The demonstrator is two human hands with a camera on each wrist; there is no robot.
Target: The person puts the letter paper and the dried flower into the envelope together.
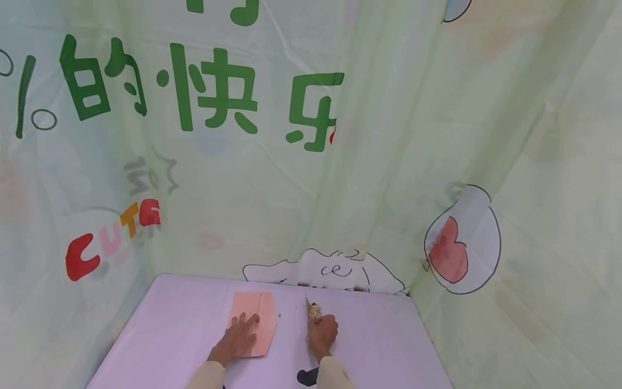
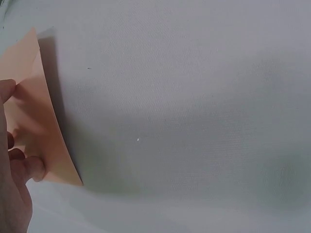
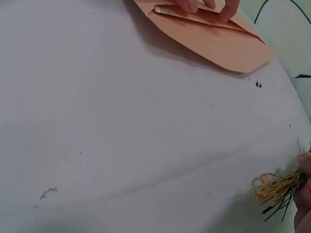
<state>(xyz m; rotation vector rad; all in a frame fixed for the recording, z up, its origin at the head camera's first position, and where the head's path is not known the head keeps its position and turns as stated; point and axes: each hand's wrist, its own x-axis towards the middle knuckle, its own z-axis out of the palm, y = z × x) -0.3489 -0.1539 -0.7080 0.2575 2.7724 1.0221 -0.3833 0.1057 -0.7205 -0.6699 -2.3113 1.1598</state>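
Observation:
A salmon-pink paper envelope (image 1: 264, 329) lies on the table, its long opening and flap showing in the right wrist view. My left hand (image 1: 241, 336) rests on it with fingers spread, the fingertips pressing the paper. The envelope's long edge (image 2: 54, 126) stands slightly off the tabletop in the left wrist view. To the right, my right hand (image 1: 323, 332) grips a small bunch of dried flowers (image 1: 313, 310) whose pale heads point away from me. The cut yellow and green stems (image 3: 279, 189) stick out of the fist's near side in the right wrist view.
The lilac-covered table (image 1: 384, 346) is hemmed in by printed fabric curtains (image 1: 233, 216) at the back and sides. Tiny dark crumbs (image 3: 258, 84) lie near the envelope. A black shape (image 1: 307, 377) shows beside the right sleeve (image 1: 332, 373).

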